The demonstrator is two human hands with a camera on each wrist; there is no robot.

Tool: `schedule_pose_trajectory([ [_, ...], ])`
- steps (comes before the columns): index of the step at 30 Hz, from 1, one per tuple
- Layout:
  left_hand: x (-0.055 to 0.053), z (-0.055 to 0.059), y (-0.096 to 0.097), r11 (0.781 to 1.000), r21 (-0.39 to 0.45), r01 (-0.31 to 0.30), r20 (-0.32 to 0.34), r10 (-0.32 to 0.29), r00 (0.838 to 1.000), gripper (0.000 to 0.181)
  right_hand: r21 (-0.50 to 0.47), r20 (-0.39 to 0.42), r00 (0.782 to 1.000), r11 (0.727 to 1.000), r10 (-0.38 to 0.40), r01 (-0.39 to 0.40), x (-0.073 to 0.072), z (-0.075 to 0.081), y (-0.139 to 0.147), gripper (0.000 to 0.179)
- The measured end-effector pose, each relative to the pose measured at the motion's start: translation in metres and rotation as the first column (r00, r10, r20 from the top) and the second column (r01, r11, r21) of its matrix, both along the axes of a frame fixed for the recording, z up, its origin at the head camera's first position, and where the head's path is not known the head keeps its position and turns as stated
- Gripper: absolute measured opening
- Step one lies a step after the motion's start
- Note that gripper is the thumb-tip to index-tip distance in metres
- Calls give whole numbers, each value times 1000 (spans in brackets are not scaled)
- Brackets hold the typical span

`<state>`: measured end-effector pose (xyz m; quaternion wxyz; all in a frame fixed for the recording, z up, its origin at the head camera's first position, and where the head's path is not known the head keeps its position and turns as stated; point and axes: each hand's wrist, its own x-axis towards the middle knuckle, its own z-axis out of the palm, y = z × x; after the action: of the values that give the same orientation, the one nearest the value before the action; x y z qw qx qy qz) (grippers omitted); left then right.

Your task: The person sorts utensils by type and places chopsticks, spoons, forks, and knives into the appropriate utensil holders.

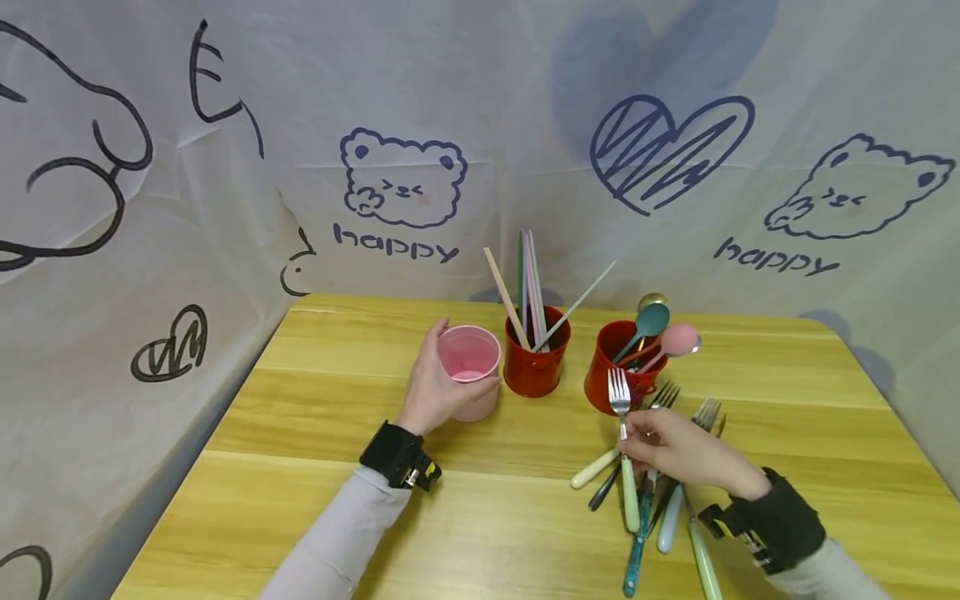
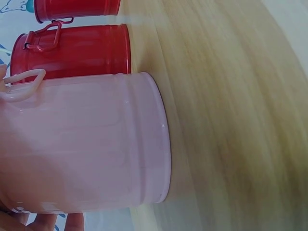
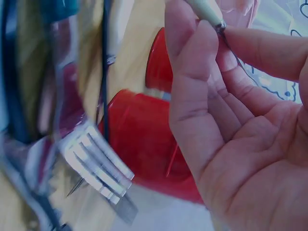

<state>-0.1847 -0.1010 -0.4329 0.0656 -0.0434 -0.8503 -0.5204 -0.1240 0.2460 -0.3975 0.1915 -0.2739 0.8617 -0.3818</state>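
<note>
My left hand [image 1: 442, 392] grips a pink bucket [image 1: 474, 403], fingers round its far side and thumb across the near side. The bucket looks empty from above and stands at the left of two red buckets. Between thumb and fingers, my right hand [image 1: 686, 450] pinches a fork [image 1: 630, 500] with a pale green handle, tines pointing away from me. In the right wrist view the green handle [image 3: 206, 10] shows between the fingertips. Below that hand lies a loose pile of forks and knives, among them a teal-handled piece [image 1: 636, 554] and a light blue handle [image 1: 670, 521].
The middle red bucket [image 1: 532, 375] holds several chopsticks [image 1: 534, 292]. Spoons, one teal [image 1: 652, 319] and one pink [image 1: 679, 339], stand in the right red bucket [image 1: 600, 383]. A white cloth [image 1: 525, 183] with drawings hangs behind the wooden table [image 1: 315, 500].
</note>
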Motion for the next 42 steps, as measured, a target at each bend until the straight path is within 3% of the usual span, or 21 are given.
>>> schedule_pose_trajectory([
  [12, 0, 0, 2, 1000, -17, -4, -11, 4, 1000, 113, 20, -213, 976, 998, -51, 57, -25, 21, -51, 10],
  [17, 1, 0, 3, 1000, -25, -6, -27, 6, 1000, 114, -40, -258, 962, 996, -90, 83, -38, 33, -70, 9],
  [21, 1, 0, 2, 1000, -18, -1, -34, 1, 999, 114, -124, -316, 938, 986, -146, 112, -45, 45, -84, 12],
  [28, 0, -2, 1, 1000, -11, -3, -27, 3, 1000, 114, -304, -354, 893, 937, -278, 171, -54, 65, -107, 14],
  [34, 0, -2, 1, 1000, -13, -8, -9, 8, 1000, 114, -464, -340, 857, 861, -388, 206, -60, 67, -123, 15],
  [36, 1, -1, 1, 1000, -12, -6, -9, 6, 1000, 114, -492, -327, 852, 843, -410, 217, -63, 62, -128, 15],
  [38, 1, -1, 1, 1000, -10, -6, -12, 6, 1000, 114, -499, -305, 860, 838, -409, 221, -64, 58, -133, 17],
  [42, 1, -1, 1, 1000, -16, -5, -28, 4, 1000, 114, -468, -267, 890, 857, -368, 214, -68, 49, -143, 20],
])
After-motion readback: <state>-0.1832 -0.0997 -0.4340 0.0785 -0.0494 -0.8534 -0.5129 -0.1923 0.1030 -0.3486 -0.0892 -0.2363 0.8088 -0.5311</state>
